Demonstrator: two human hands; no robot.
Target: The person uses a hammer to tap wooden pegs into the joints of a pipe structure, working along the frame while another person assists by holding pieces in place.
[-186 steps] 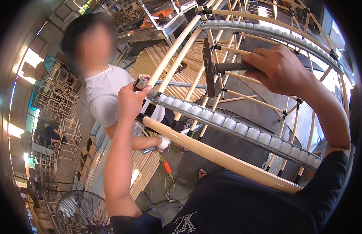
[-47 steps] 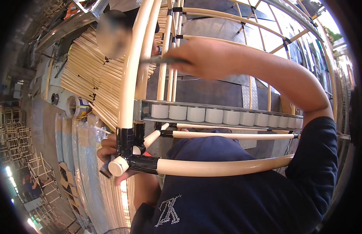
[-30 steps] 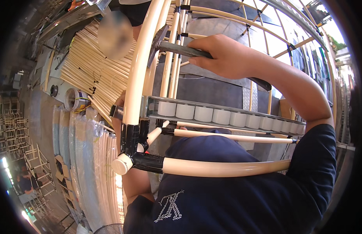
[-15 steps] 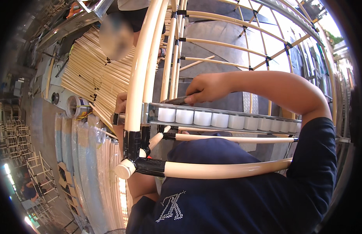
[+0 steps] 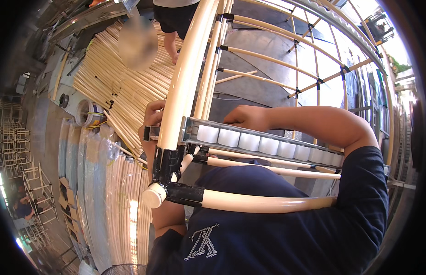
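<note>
A cream-coated pipe frame stands in front of me, with a thick upright post [image 5: 181, 87] and a black joint [image 5: 166, 166] at its lower corner. A metal roller track [image 5: 191, 130] with several white rollers [image 5: 230, 138] runs across from the post to the right. My left hand [image 5: 153, 114] is at the post's left side, fingers curled by a small metal bracket [image 5: 151, 133]; the post hides part of its grip. Just behind the track's upper edge, my right hand [image 5: 246, 117] is closed, knuckles up. The rail covers its fingertips and whatever they hold.
A lower cream pipe [image 5: 263, 201] crosses in front of my torso. Many loose pipes [image 5: 116, 68] lie at the far left, where another person [image 5: 176, 18] stands. Nearer are a bucket [image 5: 88, 113] and plastic-wrapped pipes [image 5: 91, 183]. More frame pipes [image 5: 272, 58] extend beyond the track.
My right hand has shifted slightly right; the dark hand tool that stuck out from its fingers is out of sight. My left hand shows more beside the post. The view has shifted a little.
</note>
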